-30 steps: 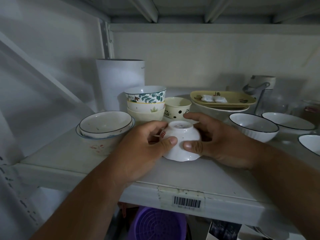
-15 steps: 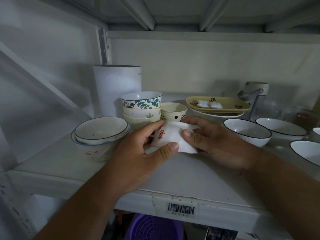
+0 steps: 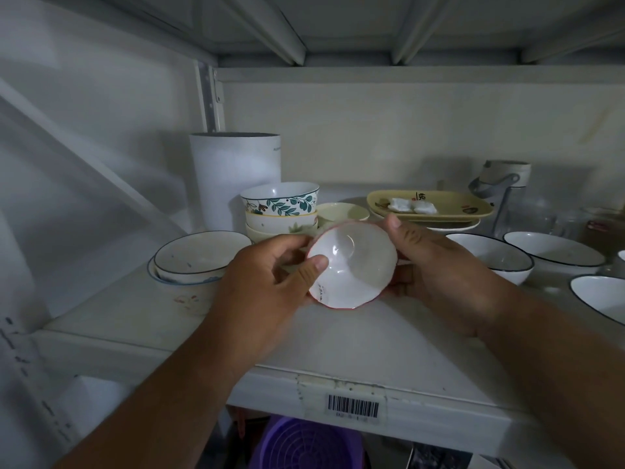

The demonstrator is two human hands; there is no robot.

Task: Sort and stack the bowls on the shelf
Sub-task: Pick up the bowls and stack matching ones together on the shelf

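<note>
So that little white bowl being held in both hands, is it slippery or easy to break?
The small white bowl looks glazed and shiny, so probably slick; both the left hand and right hand grip it. It seems stiff, thin ceramic, likely to chip if dropped on the shelf.

Bowl (image 3: 351,265) between both hands above shelf (image 3: 338,346), stacked bowls (image 3: 280,211) behind, nested bowls (image 3: 199,258) left

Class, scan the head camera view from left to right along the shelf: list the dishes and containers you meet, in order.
Nested dark-rimmed bowls → tall white cylinder → leaf-pattern bowl stack → red-rimmed white bowl, held by left hand and right hand → yellow plate → two dark-rimmed white bowls.
</note>
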